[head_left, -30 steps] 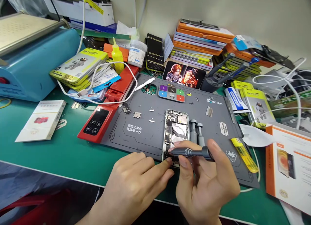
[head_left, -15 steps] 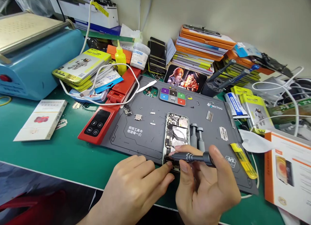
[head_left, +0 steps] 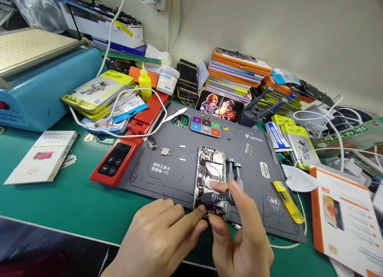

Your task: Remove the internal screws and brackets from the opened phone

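Note:
An opened phone [head_left: 211, 169] with its insides bare lies on a grey work mat [head_left: 167, 177]. My right hand [head_left: 242, 237] grips a dark grey screwdriver [head_left: 217, 197], whose tip rests inside the lower end of the phone. My left hand [head_left: 160, 237] lies on the mat's near edge, its fingertips touching the phone's lower left corner. Two more grey screwdrivers [head_left: 235, 171] lie just right of the phone.
A red device [head_left: 119, 159] sits left of the mat, a blue machine [head_left: 44, 85] at far left, a white box [head_left: 42, 157] in front of it. Stacks of packages [head_left: 233, 71], a lit phone [head_left: 220, 105], white cables [head_left: 335, 121] and an orange-edged box [head_left: 344, 213] crowd the back and right.
My right hand has swung the screwdriver from lying flat and pointing left to a steeper angle over the phone's lower end. The view has shifted slightly.

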Demonstrator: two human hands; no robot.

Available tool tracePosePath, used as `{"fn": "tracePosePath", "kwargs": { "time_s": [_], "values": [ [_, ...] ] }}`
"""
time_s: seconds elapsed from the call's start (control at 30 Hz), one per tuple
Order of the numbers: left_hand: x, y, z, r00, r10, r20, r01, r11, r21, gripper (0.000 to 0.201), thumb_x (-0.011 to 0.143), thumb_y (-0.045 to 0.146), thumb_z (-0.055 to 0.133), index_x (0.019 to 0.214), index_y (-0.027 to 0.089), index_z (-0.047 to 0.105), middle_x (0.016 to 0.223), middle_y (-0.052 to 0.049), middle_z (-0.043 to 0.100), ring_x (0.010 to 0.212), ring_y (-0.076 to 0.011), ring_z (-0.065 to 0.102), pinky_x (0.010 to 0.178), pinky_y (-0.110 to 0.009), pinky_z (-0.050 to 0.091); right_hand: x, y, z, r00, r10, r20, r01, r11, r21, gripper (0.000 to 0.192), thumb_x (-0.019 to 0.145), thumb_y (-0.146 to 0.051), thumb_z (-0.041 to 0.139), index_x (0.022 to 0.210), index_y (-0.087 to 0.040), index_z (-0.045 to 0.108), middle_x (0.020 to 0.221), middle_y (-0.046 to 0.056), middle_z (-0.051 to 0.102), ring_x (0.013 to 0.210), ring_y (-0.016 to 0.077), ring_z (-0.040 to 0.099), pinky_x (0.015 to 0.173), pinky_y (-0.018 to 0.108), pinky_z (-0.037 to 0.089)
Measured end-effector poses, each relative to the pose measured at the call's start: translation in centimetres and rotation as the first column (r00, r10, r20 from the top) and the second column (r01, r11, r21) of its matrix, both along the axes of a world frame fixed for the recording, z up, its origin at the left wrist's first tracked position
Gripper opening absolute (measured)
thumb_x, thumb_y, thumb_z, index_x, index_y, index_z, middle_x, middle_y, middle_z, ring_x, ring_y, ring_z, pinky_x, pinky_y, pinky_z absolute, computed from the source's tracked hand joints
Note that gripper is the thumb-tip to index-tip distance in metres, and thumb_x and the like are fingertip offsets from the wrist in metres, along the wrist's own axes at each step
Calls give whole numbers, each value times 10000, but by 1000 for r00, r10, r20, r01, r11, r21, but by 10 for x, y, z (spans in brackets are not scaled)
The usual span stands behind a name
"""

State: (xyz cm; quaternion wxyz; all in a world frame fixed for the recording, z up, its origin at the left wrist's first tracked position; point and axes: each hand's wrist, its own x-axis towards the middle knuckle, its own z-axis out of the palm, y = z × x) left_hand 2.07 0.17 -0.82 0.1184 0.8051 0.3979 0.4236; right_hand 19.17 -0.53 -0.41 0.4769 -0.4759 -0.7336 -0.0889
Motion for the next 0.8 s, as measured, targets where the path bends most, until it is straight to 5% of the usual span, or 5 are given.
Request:
{"fn": "tracePosePath", "kwargs": {
  "time_s": [0.27, 0.8],
  "values": [
    [1, -1, 0, 1000, -5, -5, 5, 1000, -26, 365, 1181, 219, 511, 886, 204, 724, 651, 34, 582, 564, -161, 497, 562, -348, 348, -4, 4, 1, 999, 26, -29, -26, 1000, 7, 898, 907, 8, 806, 1689, -252, 448, 1220, 64, 836, 964, 211, 850, 817, 313, 747],
    [-3, -3, 3, 999, -21, 35, 24, 996, -82, 222, 1168, 236, 571, 1110, 189, 780, 731, 46, 703, 597, -149, 581, 587, -333, 417, 3, 4, 2, 966, 69, -248, -97, 990, -99, 809, 918, 33, 724, 1652, -212, 488, 1123, 112, 828, 954, 240, 857, 770, 366, 753]
  ]
}}
